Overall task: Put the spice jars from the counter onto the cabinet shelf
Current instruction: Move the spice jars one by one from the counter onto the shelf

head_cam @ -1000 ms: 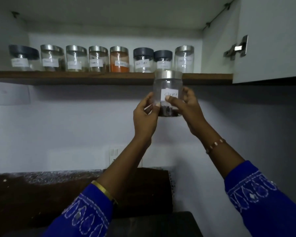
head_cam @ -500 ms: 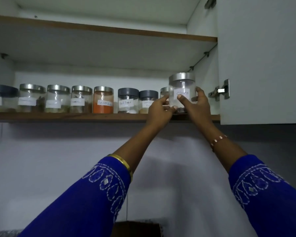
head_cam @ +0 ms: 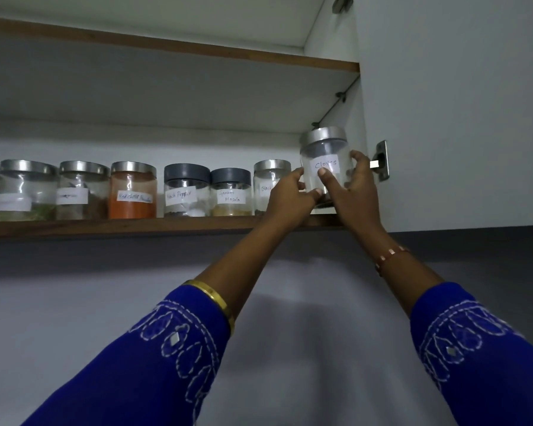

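My left hand (head_cam: 290,196) and right hand (head_cam: 353,192) clasp the Cloves jar (head_cam: 325,167), hiding its base. I see it at the shelf (head_cam: 120,226) end, beside the door (head_cam: 459,112).

The clear cloves jar (head_cam: 325,167), steel-lidded and upright, sits at the shelf's (head_cam: 120,226) right end, beside the row of jars (head_cam: 133,190).

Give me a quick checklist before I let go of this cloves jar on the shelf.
1. Both hands on the clear steel-lidded jar labelled Cloves: left hand, right hand: ok.
2. Jar upright: ok.
3. Jar base resting on the brown wooden shelf: cannot tell, hands hide it.
4. Gap from the neighbouring steel-lidded jar: ok.
5. Clear of the metal door hinge: ok.
6. Lid seated: ok.
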Available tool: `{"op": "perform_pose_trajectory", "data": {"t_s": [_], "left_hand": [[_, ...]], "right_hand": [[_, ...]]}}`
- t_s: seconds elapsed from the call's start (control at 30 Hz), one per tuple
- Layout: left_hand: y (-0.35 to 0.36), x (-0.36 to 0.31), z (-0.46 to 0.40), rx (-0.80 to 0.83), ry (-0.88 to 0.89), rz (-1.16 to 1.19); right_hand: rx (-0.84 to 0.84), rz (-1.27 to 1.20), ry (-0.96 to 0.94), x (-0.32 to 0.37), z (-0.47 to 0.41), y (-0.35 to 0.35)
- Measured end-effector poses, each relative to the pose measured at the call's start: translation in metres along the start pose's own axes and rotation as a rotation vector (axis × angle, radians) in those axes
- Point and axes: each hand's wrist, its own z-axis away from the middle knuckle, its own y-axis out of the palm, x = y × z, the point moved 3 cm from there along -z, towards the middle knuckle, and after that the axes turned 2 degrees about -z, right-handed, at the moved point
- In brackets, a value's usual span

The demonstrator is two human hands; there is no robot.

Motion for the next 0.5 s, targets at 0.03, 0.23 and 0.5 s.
{"op": "perform_pose_trajectory", "data": {"t_s": [0.03,0.23,0.5], "left_hand": [[0.002,0.003,-0.002,0.028,0.003,-0.043],[0.007,0.012,-0.019,0.174,0.001,-0.375],[0.014,0.009,-0.038,0.367,-0.135,-0.52]], "right_hand": [[0.01,0.007,0.021,-0.006,0.0,0.001],[0.011,0.225,0.088,-0.029,0.001,0.009],[0.134,0.547,0.114,-0.027,-0.005,0.015]]}}
